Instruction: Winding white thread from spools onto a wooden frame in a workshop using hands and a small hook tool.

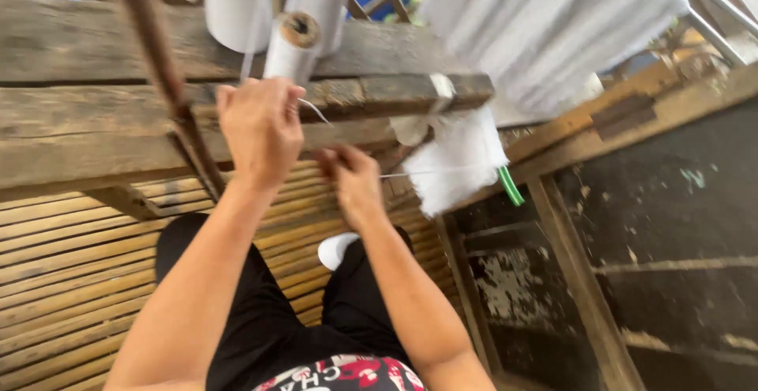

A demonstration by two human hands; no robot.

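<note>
My left hand [260,127] is raised in front of a wooden beam [95,123], fingers curled on a thin white thread [316,111] that comes from a white spool [290,46] just above it. My right hand [351,178] is lower and to the right, fingers pinched on a white thread that runs right toward a bundle of white threads [458,162]. The two hands are a short way apart. Two more white spools [237,4] stand on the beam behind.
A wide sheet of white threads [553,20] slopes down from the upper right. A bamboo-slat floor [71,273] lies under my dark-trousered legs. A brown stick [158,59] leans at the left. A green tube [511,187] and wooden frame [576,280] stand at the right.
</note>
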